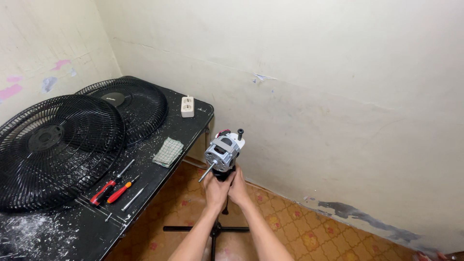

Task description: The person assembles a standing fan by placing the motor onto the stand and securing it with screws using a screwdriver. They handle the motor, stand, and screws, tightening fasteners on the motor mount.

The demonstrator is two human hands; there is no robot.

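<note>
Bare, both hands close around the neck beneath an exposed fan motor [223,153], left hand [215,188] and right hand [238,187] touching, above a black cross-shaped stand base [193,228] on the tiled floor [309,237]. Beside them, a black surface [72,227] carries screwdrivers [112,189], a checked cloth [168,152], two fan grilles [58,145] and a white socket block [187,107].

Home room used as repair corner: scuffed plaster walls [338,72], patterned floor tiles [299,232]; left of the hands, black desk [72,232] with fan grilles [53,145], screwdrivers [113,188].
</note>
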